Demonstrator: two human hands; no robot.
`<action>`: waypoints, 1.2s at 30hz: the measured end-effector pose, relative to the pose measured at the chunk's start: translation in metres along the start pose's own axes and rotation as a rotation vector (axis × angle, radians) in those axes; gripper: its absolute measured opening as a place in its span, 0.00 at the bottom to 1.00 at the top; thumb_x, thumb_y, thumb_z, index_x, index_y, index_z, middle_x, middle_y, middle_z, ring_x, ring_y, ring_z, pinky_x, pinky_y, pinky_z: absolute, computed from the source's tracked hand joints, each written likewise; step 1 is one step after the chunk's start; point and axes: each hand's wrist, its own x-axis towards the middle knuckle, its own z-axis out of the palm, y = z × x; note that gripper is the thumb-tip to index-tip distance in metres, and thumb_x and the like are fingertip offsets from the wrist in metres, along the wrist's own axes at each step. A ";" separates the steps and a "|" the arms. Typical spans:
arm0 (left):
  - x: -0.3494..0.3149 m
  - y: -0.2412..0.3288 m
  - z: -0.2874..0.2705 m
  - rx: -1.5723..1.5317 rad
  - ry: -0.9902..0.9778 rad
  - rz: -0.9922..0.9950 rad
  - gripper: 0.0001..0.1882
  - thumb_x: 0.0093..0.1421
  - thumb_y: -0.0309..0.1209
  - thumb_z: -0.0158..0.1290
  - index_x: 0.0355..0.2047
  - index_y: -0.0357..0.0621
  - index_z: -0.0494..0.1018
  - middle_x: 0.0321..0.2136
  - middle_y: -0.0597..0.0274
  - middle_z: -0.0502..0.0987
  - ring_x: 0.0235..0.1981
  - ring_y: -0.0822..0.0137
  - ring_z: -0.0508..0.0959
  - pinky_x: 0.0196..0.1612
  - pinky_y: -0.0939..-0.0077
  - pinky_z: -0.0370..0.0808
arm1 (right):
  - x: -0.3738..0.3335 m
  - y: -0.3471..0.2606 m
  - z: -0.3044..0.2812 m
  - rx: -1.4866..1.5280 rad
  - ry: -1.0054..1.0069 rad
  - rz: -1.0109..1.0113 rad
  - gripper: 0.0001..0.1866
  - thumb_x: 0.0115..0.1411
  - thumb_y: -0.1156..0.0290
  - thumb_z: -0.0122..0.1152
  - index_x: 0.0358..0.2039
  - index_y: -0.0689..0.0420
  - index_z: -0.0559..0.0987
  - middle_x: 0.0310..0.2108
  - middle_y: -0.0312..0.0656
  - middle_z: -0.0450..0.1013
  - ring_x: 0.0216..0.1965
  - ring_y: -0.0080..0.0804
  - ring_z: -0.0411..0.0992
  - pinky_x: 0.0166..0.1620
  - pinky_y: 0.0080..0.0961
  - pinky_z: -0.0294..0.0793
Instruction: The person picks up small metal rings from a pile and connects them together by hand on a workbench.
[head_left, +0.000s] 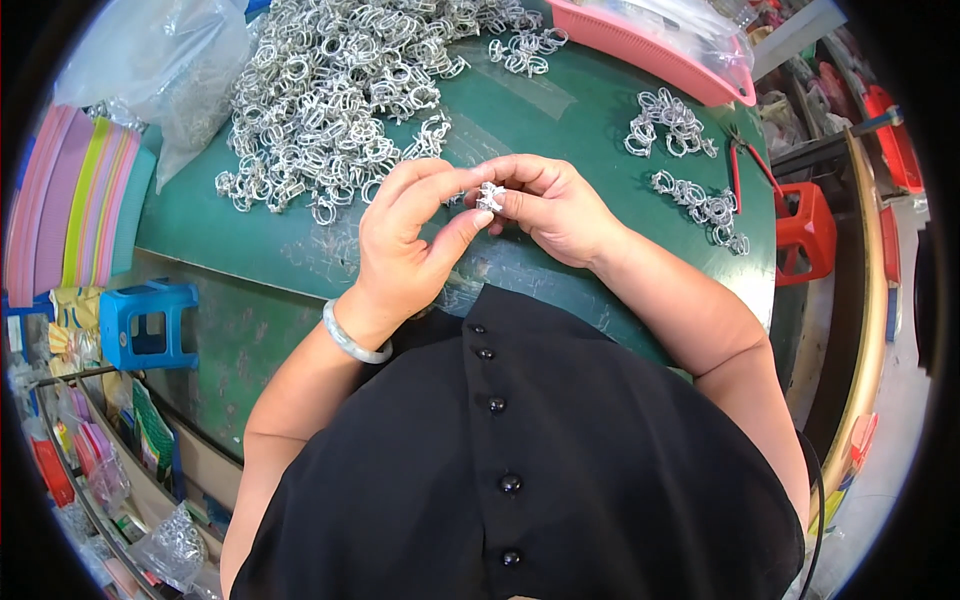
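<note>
Both hands meet at the near edge of the green table (590, 120). Between the fingertips is a small silver ring (490, 197) with an ornate front; its band is mostly hidden by the fingers. My left hand (405, 240), with a pale bangle on the wrist, pinches it between thumb and fingers. From the other side, my right hand (560, 212) grips the same piece with thumb and curled forefinger. Just beyond the hands spreads a big heap of silver rings (330, 100).
Smaller ring clusters (668, 122) lie on the right, beside red-handled pliers (737, 175). A pink basket (650, 45) holds plastic bags at the back. A clear bag (165, 75) hangs over the left edge. A blue stool (150, 325) and a red stool (808, 235) flank the table.
</note>
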 end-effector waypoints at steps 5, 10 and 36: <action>0.000 -0.002 0.001 0.011 -0.014 0.036 0.15 0.43 0.23 0.59 0.34 0.39 0.72 0.29 0.58 0.70 0.29 0.66 0.71 0.31 0.78 0.69 | 0.001 0.002 -0.002 -0.055 0.061 -0.054 0.11 0.55 0.77 0.53 0.40 0.61 0.74 0.31 0.37 0.73 0.28 0.19 0.69 0.34 0.16 0.71; -0.005 -0.006 0.001 -0.004 -0.050 0.018 0.14 0.43 0.22 0.59 0.33 0.40 0.73 0.28 0.60 0.69 0.27 0.68 0.70 0.30 0.79 0.68 | 0.000 0.001 0.000 -0.174 0.093 -0.097 0.11 0.55 0.79 0.52 0.39 0.61 0.74 0.30 0.36 0.72 0.28 0.18 0.69 0.34 0.15 0.70; -0.013 -0.007 -0.001 -0.631 -0.075 -0.621 0.14 0.56 0.23 0.46 0.44 0.37 0.69 0.29 0.64 0.74 0.27 0.77 0.72 0.30 0.86 0.69 | 0.000 -0.006 -0.001 -0.233 0.137 -0.023 0.11 0.54 0.73 0.56 0.37 0.62 0.75 0.25 0.33 0.72 0.24 0.16 0.66 0.29 0.12 0.67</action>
